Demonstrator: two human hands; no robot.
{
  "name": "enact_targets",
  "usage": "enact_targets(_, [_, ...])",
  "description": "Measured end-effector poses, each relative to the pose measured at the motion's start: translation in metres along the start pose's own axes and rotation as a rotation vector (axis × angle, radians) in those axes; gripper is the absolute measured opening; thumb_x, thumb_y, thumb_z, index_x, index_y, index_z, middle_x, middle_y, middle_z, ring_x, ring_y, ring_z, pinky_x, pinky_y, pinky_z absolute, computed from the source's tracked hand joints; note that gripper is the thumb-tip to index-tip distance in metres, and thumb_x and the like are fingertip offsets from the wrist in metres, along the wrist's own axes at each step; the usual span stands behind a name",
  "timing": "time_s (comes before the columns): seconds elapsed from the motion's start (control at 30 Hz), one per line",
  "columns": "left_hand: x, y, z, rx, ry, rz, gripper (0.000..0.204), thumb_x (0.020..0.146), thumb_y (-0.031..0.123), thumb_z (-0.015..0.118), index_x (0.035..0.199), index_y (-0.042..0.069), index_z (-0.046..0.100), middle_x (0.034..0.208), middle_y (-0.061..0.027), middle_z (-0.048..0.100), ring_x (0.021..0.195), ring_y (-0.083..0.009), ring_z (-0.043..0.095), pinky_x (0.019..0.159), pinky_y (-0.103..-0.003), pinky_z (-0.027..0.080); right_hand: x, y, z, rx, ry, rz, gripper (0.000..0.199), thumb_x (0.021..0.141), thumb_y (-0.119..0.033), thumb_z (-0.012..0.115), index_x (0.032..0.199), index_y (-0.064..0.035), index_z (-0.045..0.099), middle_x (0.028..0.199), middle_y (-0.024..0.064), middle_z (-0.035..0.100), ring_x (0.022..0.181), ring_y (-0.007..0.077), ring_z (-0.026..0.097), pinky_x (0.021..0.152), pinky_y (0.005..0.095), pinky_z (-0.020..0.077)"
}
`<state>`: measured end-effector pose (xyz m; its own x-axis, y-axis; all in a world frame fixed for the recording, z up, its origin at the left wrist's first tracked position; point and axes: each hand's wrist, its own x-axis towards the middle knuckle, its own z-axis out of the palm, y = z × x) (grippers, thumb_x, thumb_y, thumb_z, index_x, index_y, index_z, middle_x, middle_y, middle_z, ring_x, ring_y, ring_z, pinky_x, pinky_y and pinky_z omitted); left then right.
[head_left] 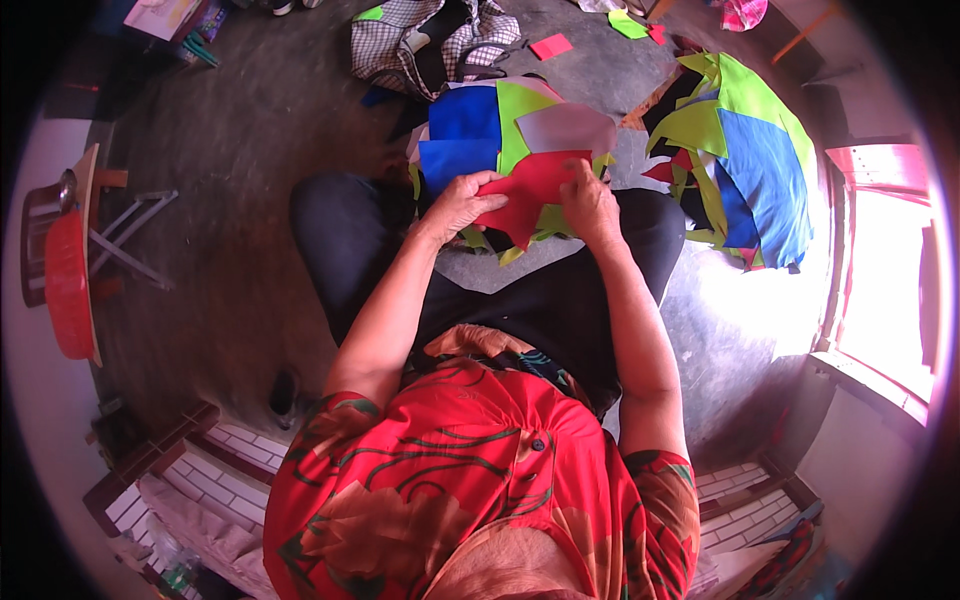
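Note:
Between my knees a red fabric piece (535,190) is held over a pile of cut cloth. My left hand (461,206) pinches its left edge between thumb and fingers. At the upper right part of the same piece, my right hand (590,203) is closed on it. Under and beyond the red piece lie blue fabric pieces (463,125), a lime-green fabric piece (512,125) and a greyish-pink fabric piece (568,130). What supports this pile is mostly hidden beneath the cloth.
To the right stands a larger heap of lime and blue cloth (765,170). A checked bag (400,50) lies beyond the pile, with a small red scrap (551,47) beside it. On the left are a red basin (67,285) and a folding stand (130,240). A bright window (885,270) is at right.

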<state>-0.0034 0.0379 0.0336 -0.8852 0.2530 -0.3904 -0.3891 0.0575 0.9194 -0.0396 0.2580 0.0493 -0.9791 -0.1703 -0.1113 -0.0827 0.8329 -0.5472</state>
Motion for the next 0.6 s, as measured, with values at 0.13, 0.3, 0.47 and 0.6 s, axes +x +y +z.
enact_targets(0.13, [-0.002, 0.019, 0.016, -0.303, -0.147, 0.135, 0.038, 0.086, 0.019, 0.067, 0.12, 0.006, 0.059, 0.082, 0.0027, 0.065, 0.064, -0.0054, 0.059, 0.05, -0.021, 0.045, 0.003, 0.001, -0.008, 0.142, 0.1, 0.026, 0.03, 0.086, -0.018, 0.051, 0.115, -0.0107, 0.05, 0.096, 0.0197, 0.065, 0.09, 0.0401, 0.062, 0.077, 0.0483, 0.0485])
enact_targets(0.3, [0.008, 0.009, 0.015, -0.055, 0.067, 0.067, 0.038, 0.086, 0.013, 0.064, 0.122, 0.005, 0.057, 0.085, -0.0032, 0.066, 0.063, -0.0078, 0.06, 0.048, -0.023, 0.047, 0.004, 0.009, -0.009, 0.214, 0.249, -0.015, 0.034, 0.087, -0.013, 0.054, 0.12, -0.0092, 0.049, 0.09, 0.015, 0.067, 0.074, 0.0277, 0.067, 0.067, 0.0378, 0.0512])
enact_targets(0.47, [0.018, -0.055, 0.0, 0.162, 0.308, 0.02, 0.034, 0.082, 0.006, 0.063, 0.116, 0.007, 0.06, 0.092, -0.009, 0.068, 0.063, -0.0149, 0.063, 0.049, -0.029, 0.049, 0.008, 0.014, -0.004, 0.249, 0.224, -0.016, 0.037, 0.087, -0.013, 0.055, 0.123, -0.0066, 0.047, 0.09, 0.0143, 0.067, 0.068, 0.0232, 0.067, 0.066, 0.035, 0.0517])
enact_targets(0.6, [0.015, -0.034, 0.003, 0.273, 0.33, 0.015, 0.034, 0.08, 0.005, 0.065, 0.114, 0.007, 0.061, 0.095, -0.011, 0.068, 0.076, -0.0185, 0.066, 0.06, -0.032, 0.051, 0.008, 0.01, -0.008, 0.281, 0.202, -0.019, 0.037, 0.087, -0.013, 0.055, 0.123, -0.0065, 0.047, 0.088, 0.0139, 0.067, 0.068, 0.0232, 0.067, 0.066, 0.0349, 0.0514])
